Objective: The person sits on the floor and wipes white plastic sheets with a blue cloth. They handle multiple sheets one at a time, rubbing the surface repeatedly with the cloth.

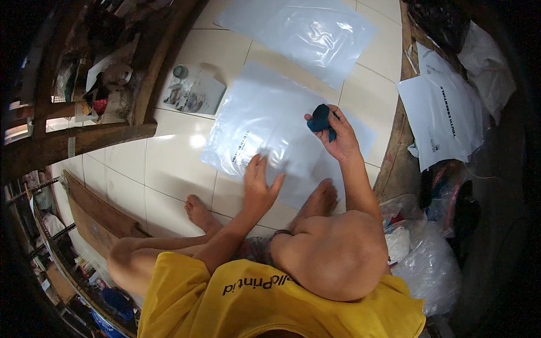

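Observation:
A dark teal cloth [322,119] is bunched in my right hand [342,135], raised over the right part of a plastic sheet. That glossy, pale translucent sheet [270,101] lies on the tiles before my feet and bears a small dark print near its left edge. Over the sheet's near left part, close to the print, is my left hand [261,181]. Its fingers are apart and nothing is in them. Whether its fingertips touch the plastic, I cannot tell.
A second plastic sheet [315,28] lies farther off. To the left stands a stained whitish can with a round cap [194,90]. Printed white plastic [445,112] hangs over a wooden edge at right, above crumpled clear plastic [425,259]. Wooden shelving [84,141] borders the left.

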Tool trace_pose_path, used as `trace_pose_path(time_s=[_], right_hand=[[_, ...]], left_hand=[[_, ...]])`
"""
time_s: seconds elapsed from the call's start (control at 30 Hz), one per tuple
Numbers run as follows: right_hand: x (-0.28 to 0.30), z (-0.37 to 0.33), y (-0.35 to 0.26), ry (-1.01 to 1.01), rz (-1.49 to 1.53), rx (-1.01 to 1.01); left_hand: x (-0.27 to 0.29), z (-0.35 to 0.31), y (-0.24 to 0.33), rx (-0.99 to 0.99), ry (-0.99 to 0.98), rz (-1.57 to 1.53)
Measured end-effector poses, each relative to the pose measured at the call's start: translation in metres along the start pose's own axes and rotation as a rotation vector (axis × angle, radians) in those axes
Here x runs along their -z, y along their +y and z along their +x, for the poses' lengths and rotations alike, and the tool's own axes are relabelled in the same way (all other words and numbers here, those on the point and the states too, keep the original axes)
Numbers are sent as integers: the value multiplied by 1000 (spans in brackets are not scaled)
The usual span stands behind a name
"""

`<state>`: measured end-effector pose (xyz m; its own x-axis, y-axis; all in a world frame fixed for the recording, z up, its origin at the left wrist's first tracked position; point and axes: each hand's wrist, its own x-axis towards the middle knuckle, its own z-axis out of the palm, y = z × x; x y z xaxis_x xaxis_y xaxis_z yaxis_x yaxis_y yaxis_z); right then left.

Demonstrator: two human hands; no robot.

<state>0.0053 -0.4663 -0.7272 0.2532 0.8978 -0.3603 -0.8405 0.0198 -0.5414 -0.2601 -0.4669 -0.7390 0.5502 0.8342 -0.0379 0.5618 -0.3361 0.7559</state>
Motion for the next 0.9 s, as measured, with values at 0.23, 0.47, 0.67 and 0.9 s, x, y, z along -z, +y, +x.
trace_pose_path(time_s=[0.23,0.47,0.67,0.9], right_hand=[[-18,-14,15,40,-347,0],[-15,-29,4,-65,-502,-63],[-33,-26,0,-135,-420,-89],[-72,-29,10,-193,-1025,163]], left_hand=[[14,87,85,25,71,-432],[15,88,61,350,-34,-913],[31,93,61,384,7,-931],[59,97,51,305,-102,-694]])
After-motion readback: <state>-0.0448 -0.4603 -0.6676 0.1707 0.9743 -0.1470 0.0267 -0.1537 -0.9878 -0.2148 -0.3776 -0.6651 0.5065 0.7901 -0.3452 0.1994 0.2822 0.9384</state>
